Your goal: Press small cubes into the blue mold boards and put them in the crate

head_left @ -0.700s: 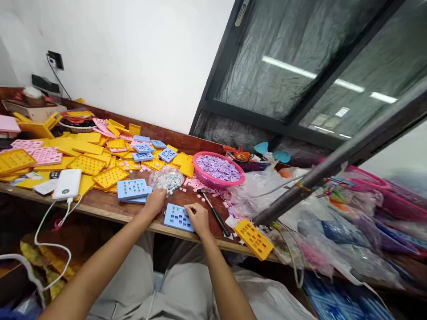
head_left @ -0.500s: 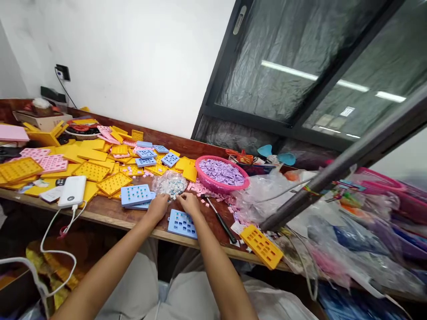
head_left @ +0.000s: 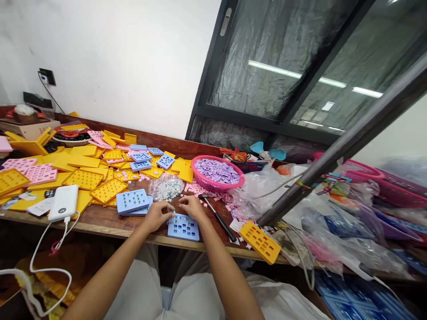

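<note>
Blue windowed plate [head_left: 183,227], one: flat on the wooden tabletop [head_left: 100,215] at its near edge, openings upward, squarely before the seated person; likely placed there for the shortest reach and clearest view. Left hand [head_left: 160,214]: over the plate's far left corner, thumb and fingertips drawn near each other. Right hand [head_left: 193,207]: above the plate's far edge, fingers curled, tips downward. The hands stand apart from one another; whether either pinches a small piece is too fine to tell. Clear plastic bag of small white and blue pieces [head_left: 167,187], spread open just beyond the hands, presumably so that both can dip in. Two blue panels [head_left: 131,200], stacked left of the plate, the upper dotted with turquoise pieces, apparently set aside yet close by. Black-handled hammer [head_left: 218,218], right of the plate, handle slanting toward the near edge, seemingly for an easy grab. Yellow slotted tray [head_left: 260,242], farther right, its corner at the near edge. Pink basket [head_left: 213,184] of purple tiles [head_left: 218,171], toward the far edge, its rim apparently keeping them from scattering. Yellow panels [head_left: 83,178], heaped across the tabletop's left part, probably to leave the front working space free.
</note>
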Motion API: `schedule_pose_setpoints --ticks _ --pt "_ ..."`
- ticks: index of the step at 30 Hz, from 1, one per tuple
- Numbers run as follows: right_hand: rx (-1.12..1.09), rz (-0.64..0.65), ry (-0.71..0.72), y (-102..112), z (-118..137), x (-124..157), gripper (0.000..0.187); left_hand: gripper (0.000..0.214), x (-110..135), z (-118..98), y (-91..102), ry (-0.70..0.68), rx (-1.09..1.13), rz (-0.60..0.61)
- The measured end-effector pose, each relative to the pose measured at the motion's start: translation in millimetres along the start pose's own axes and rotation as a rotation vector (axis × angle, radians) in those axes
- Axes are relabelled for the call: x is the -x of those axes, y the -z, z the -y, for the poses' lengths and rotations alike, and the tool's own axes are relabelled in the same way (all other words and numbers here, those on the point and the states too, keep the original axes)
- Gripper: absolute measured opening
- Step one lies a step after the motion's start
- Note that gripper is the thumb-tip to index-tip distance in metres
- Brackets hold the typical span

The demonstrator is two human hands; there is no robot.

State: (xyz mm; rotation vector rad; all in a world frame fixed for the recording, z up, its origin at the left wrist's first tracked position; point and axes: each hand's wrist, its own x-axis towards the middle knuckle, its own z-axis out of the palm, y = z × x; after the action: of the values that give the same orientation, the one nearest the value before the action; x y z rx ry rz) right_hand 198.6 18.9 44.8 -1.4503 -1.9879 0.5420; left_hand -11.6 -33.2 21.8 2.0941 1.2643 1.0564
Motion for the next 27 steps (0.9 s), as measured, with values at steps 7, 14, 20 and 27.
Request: schedule_pose_setpoints --ticks 7,14,20,27 --pt "-0.238 -0.136 -0.003 21.3 -36.4 93.7 0.030 0.014 22.1 -5.7 -21.7 0.070 0.159 0.077" --pt "-0.215 -0.150 0.065 14.9 -39.0 108.9 0.020 0.015 25.9 -9.4 -30.0 0.054 0.002 0.034" --pt "-0.089 -0.054 0.177 26.8 -35.7 103.9 0.017 0.017 29.3 -25.0 -25.5 -0.036 -0.175 0.074" --pt "0.145 -0.098 0.252 18.5 -30.9 117.1 0.027 0.025 28.7 -44.5 -25.2 -0.084 -0.468 0.118"
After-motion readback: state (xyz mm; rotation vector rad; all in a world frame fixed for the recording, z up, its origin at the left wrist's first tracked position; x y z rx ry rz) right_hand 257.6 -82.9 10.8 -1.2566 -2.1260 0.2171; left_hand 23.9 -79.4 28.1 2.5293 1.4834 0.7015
